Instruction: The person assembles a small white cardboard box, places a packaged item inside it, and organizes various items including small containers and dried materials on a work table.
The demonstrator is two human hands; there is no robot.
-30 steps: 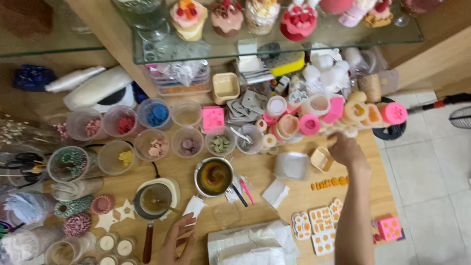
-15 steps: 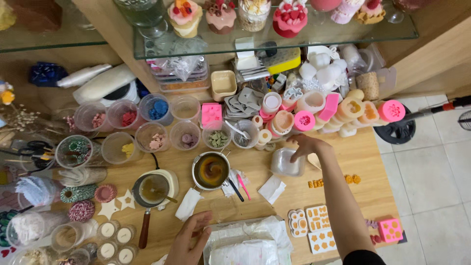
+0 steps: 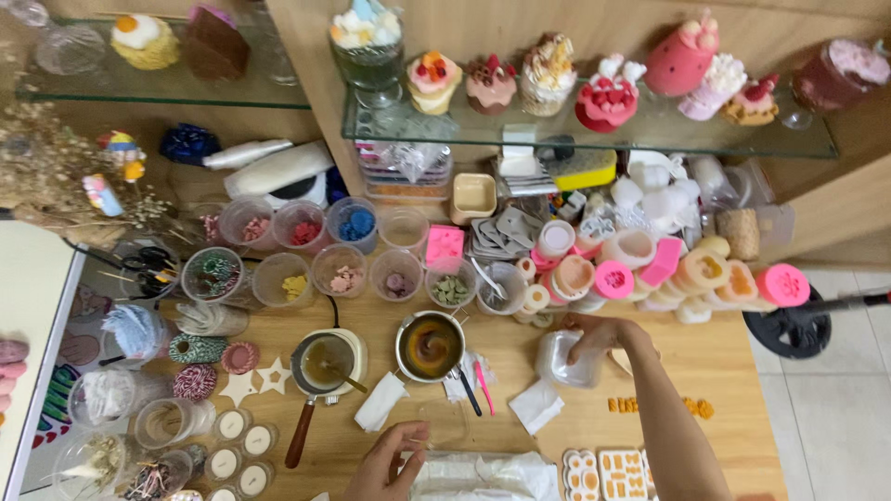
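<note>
The right hand (image 3: 594, 336) lies on a clear plastic mould (image 3: 568, 360), and its fingers close on the upper edge of it. This mould rests on the wooden desk (image 3: 724, 371), a little right of the middle, just below the row of pink and cream silicone moulds (image 3: 650, 264). The left hand (image 3: 394, 459) is at the near edge of the desk; its fingers are loosely bent and apart, they grasp nothing, and the fingertips are near a small clear cup (image 3: 444, 422). Just right of this hand is a crumpled white cloth (image 3: 483, 478). Beyond it stands a small metal pot (image 3: 430, 346) with brown liquid, and left of that a second pot (image 3: 325, 362) with a wooden handle. Folded paper tissues (image 3: 536, 406) lie just below the clear mould. Small orange pieces (image 3: 691, 405) lie towards the right edge. At the far edge, plastic cups (image 3: 339, 269) with coloured bits stand in two rows.
</note>
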